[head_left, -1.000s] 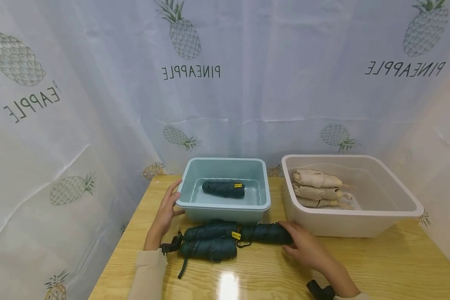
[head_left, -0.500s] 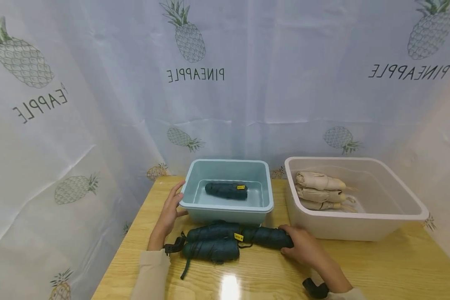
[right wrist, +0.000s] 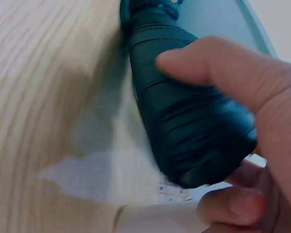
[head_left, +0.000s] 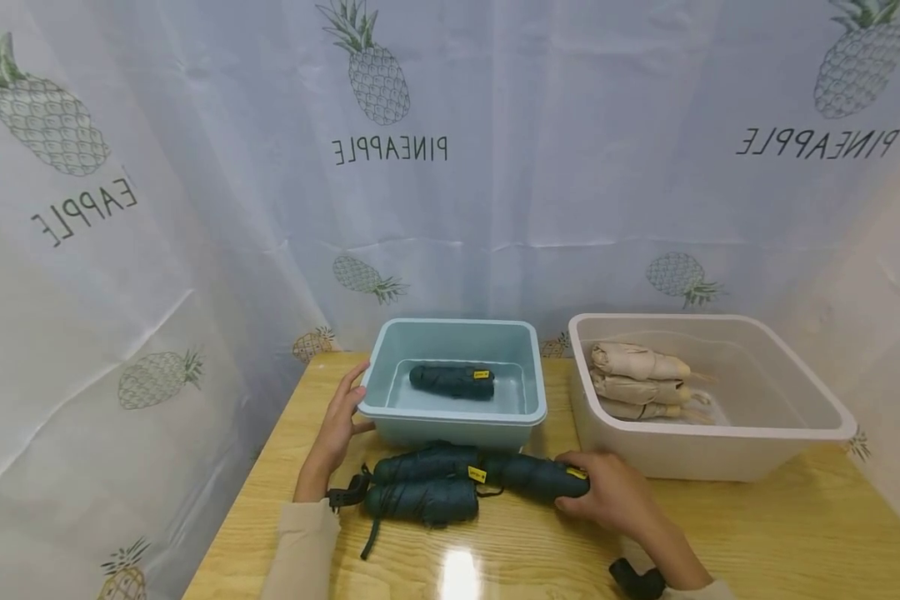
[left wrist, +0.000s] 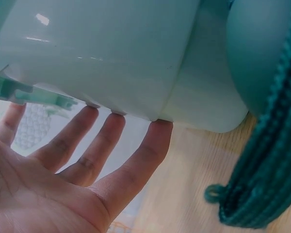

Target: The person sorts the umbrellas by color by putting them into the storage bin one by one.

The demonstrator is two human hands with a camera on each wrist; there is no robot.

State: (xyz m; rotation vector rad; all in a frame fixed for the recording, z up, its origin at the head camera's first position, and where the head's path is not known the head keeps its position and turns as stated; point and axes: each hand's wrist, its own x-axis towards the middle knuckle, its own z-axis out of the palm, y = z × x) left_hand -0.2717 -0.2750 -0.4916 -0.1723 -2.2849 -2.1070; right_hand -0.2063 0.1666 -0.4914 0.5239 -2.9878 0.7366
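My right hand [head_left: 609, 493] grips the right end of a folded dark green umbrella [head_left: 528, 476] with a small yellow label near that end. In the right wrist view, the thumb lies along one side of this umbrella [right wrist: 184, 111], with curled fingers on the other. Two more dark green umbrellas [head_left: 420, 500] lie side by side to its left. My left hand [head_left: 336, 427] touches the left side of a light blue bin [head_left: 453, 414]; in the left wrist view its fingers are extended, tips against the bin wall [left wrist: 102, 73]. Another dark green umbrella [head_left: 450, 381] lies inside that bin.
A larger off-white bin [head_left: 690, 454] stands to the right, with several folded beige umbrellas [head_left: 637, 362] stacked along its left side. Both bins stand on a wooden table [head_left: 390, 567], in front of a pineapple-print curtain [head_left: 495, 208].
The umbrella under my right hand has turned, and its yellow label now shows by my fingers. Its right end has swung slightly toward me. My left hand stays at the blue bin.
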